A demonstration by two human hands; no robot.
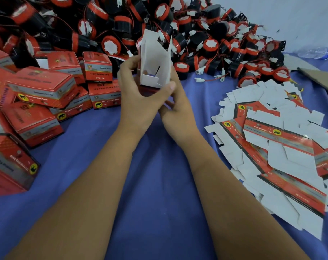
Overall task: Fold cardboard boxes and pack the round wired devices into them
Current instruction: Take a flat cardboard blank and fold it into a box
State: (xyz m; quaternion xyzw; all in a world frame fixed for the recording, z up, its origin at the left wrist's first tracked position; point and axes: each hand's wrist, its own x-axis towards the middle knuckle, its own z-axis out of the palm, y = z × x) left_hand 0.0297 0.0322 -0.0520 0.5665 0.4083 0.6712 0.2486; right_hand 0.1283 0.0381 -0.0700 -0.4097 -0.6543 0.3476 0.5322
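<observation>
A partly folded cardboard box stands upright between my hands above the blue cloth, its white inside facing me and its top flaps open. My left hand grips its left side and bottom. My right hand holds the right side, thumb pressed on the lower edge. Behind it lies a big heap of round black-and-red wired devices with white plugs. No device is visible inside the box.
Several closed red boxes are stacked at the left. A pile of flat box blanks spreads at the right. A brown cardboard sheet and a plastic bottle lie at the far right on the blue cloth.
</observation>
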